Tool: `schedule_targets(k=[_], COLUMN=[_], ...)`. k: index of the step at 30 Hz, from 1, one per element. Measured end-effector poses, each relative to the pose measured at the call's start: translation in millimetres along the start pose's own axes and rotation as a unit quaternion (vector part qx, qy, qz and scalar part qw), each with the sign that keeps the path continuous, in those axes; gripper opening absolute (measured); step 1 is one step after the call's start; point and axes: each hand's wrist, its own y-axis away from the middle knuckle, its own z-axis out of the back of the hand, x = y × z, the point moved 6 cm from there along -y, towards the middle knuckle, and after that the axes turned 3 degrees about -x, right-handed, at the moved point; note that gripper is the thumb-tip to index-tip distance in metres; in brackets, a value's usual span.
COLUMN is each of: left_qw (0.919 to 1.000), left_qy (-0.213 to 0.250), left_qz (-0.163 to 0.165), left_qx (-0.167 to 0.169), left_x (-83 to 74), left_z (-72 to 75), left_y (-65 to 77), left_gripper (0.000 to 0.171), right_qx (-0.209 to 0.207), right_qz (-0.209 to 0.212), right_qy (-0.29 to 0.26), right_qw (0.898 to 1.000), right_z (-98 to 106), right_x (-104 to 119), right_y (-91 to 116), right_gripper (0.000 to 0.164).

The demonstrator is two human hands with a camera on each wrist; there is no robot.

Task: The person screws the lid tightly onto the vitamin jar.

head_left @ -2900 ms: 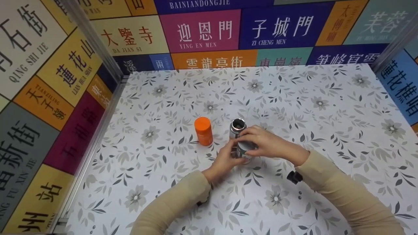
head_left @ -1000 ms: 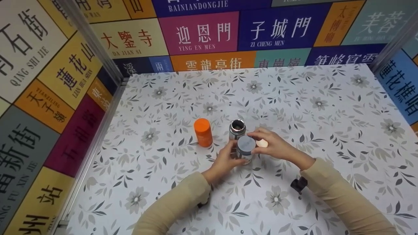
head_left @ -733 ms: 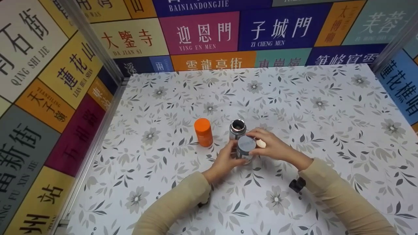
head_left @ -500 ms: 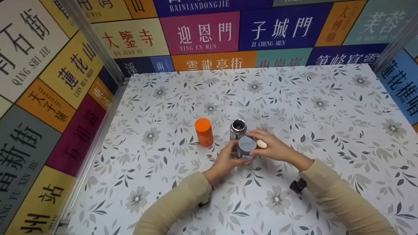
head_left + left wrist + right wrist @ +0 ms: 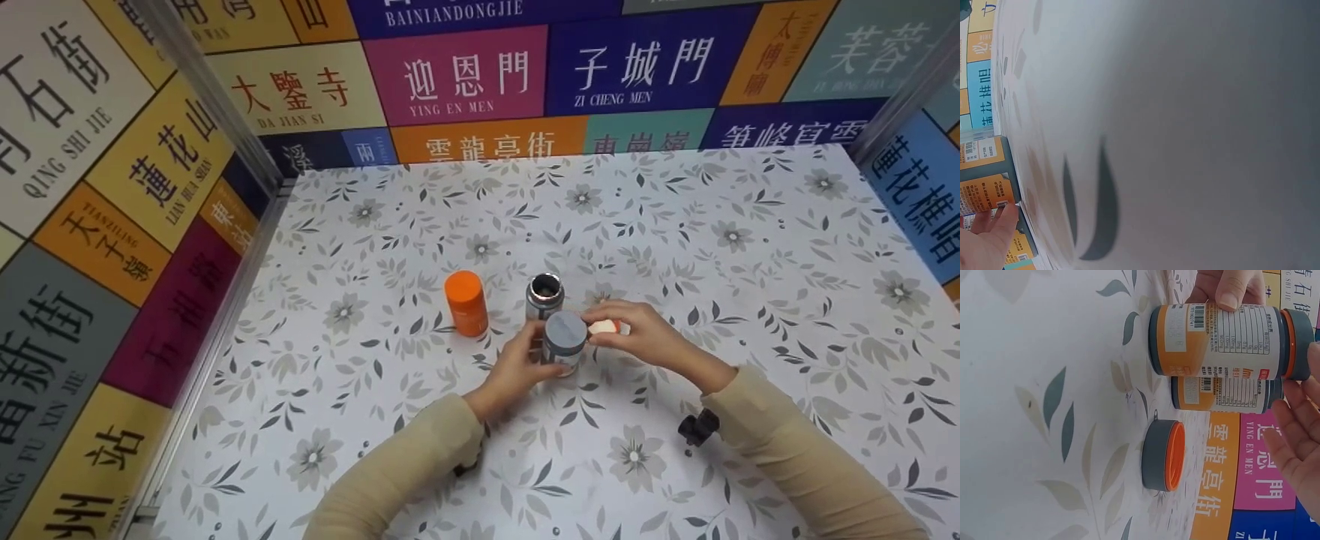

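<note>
My left hand grips the front grey bottle, which stands upright with its grey cap on. In the right wrist view this bottle has an orange and white label, and an orange ring shows under its cap. My right hand is just right of that cap, fingers spread and relaxed around its edge; contact is hard to tell. Just behind stands a second grey bottle, uncapped, its shiny rim round a dark mouth. A loose grey cap with an orange inside lies on the table.
An orange bottle stands upright to the left of the grey ones. The table has a white floral cover. Walls with coloured sign panels enclose its back and sides.
Earlier my right hand covered the front bottle's cap; it then drew back to the right and has shifted slightly further right. My left hand and the bottles stay in place.
</note>
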Motion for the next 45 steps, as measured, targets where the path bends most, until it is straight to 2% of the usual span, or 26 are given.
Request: schedule_targets(k=[4, 8, 11, 14, 18, 21, 31, 35, 39, 42, 45], left_qw=[1.0000, 0.9999, 0.9999, 1.0000, 1.0000, 1.0000, 0.9999, 0.9999, 0.9998, 0.9998, 0.9999], left_qy=[-0.007, -0.015, -0.011, -0.006, -0.005, -0.006, -0.010, -0.002, 0.001, -0.001, -0.002], left_qz=[-0.005, -0.007, -0.003, -0.004, -0.001, 0.003, 0.003, -0.011, -0.021, -0.018, -0.015], left_qx=[-0.003, -0.004, -0.003, -0.003, -0.003, -0.002, -0.001, 0.000, 0.000, 0.000, -0.001], left_x=[-0.9, -1.8, -1.9, -2.5, -2.2, -1.3, -0.5, -1.3, -2.6, -2.3, -1.9], left_z=[0.5, 0.1, 0.1, 0.7, 0.5, -0.2, 0.1, 0.2, 0.1, 0.4, 1.0], left_y=[0.3, 0.8, 1.7, 2.2, 2.1, 1.9, 1.4, 1.4, 1.3, 1.5, 2.1], left_gripper=[0.057, 0.055, 0.055, 0.055, 0.056, 0.055, 0.056, 0.055, 0.054, 0.054, 0.053], right_qx=[-0.021, -0.018, 0.000, 0.033, 0.082, 0.099, 0.070, 0.045, 0.023, 0.018, 0.031], right_qz=[0.005, -0.009, -0.009, 0.010, 0.037, 0.041, -0.005, -0.011, -0.011, -0.021, -0.032], right_qy=[0.001, 0.004, 0.002, -0.011, -0.023, -0.027, -0.008, 0.045, 0.107, 0.123, 0.120], right_qw=[1.000, 1.000, 1.000, 0.999, 0.996, 0.994, 0.997, 0.998, 0.994, 0.992, 0.992], right_z=[1, 0, -3, -6, -11, -13, -20, -20, -22, -23, -26], right_x=[0, -1, -1, 1, 5, 6, 5, 7, 10, 10, 9], right_y=[-2, -3, -4, -5, -6, -6, -11, -14, -15, -16, -15], right_gripper=[0.026, 0.031, 0.042, 0.050, 0.052, 0.050, 0.053, 0.050, 0.052, 0.057, 0.067])
